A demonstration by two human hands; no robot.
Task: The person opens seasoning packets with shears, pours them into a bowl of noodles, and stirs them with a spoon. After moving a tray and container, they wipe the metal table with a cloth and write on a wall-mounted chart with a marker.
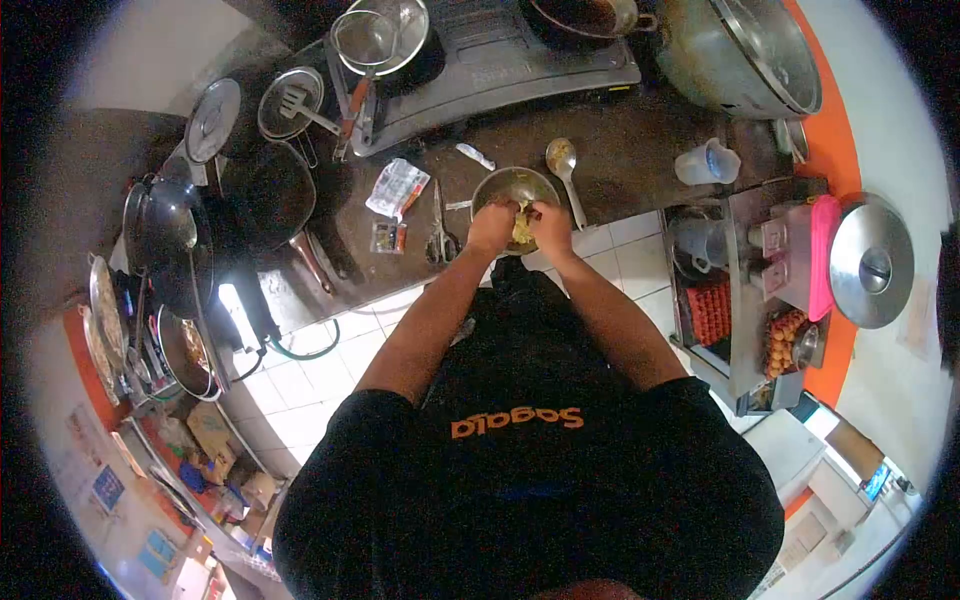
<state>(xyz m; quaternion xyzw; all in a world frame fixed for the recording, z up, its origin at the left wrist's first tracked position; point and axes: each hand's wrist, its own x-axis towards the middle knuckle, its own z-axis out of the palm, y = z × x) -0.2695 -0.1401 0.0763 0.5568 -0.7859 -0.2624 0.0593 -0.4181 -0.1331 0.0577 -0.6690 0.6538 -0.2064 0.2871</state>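
A round metal bowl (487, 184) sits near the front edge of the dark counter. My left hand (491, 227) is over its left side, fingers bent together at pale yellow food (522, 230). On the right side my right hand (549, 230) pinches at the same food. The food's exact kind is not clear. To the left of the bowl lie scissors (438, 232) and a torn white packet (398, 187). A large metal spoon (566, 172) with bits of food in it rests to the right.
A stove (500, 85) with a pan (590, 18) and strainer (365, 38) stands behind. A big pot (735, 60) is at back right. A clear plastic jug (708, 163) stands on the counter; egg trays (710, 312) fill a shelf at right. Dark pans (268, 195) crowd the left.
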